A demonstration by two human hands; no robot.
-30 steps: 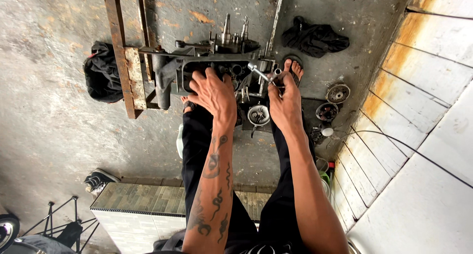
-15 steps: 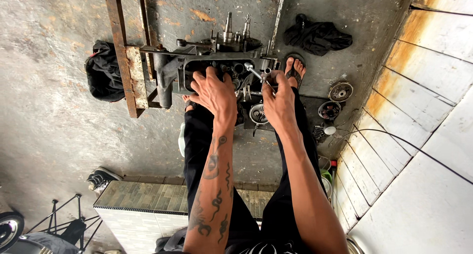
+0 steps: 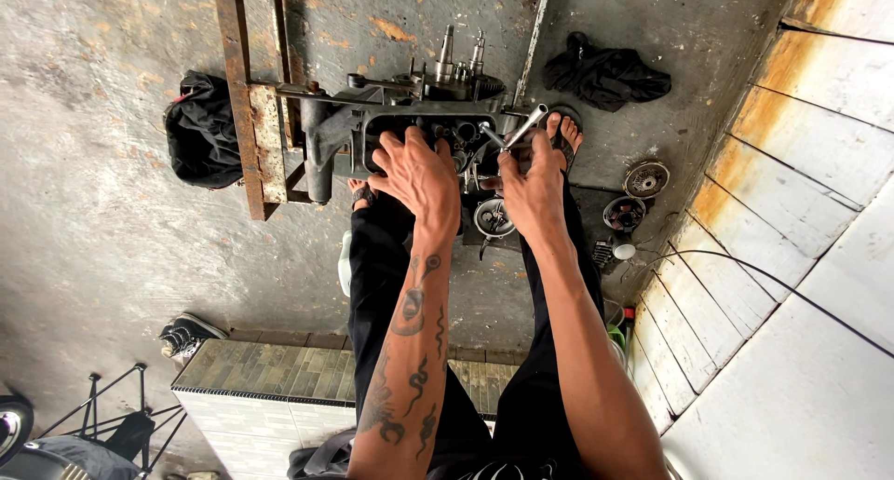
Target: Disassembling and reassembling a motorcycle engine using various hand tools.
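Below, the left hand (image 3: 421, 173) lies spread on an engine (image 3: 410, 126), covering its opening. The right hand (image 3: 531, 184) grips a metal wrench (image 3: 523, 126), its tip hidden behind the fingers.

- Stained grey concrete floor (image 3: 112, 256) carries everything.
- Engine case (image 3: 410, 131) sits on floor at centre, w/ a rusty metal frame (image 3: 244, 89) touching its left side.
- Black bag (image 3: 200, 131) just left of frame.
- Crumpled black cloth (image 3: 605, 75) lies upper right, apart from engine.
- Round metal parts: disc (image 3: 645, 178), 2nd one (image 3: 622, 214) just below it, another (image 3: 494, 217) near engine.
- Black shoe (image 3: 186, 334) lower left, beside tiled step (image 3: 270, 378).
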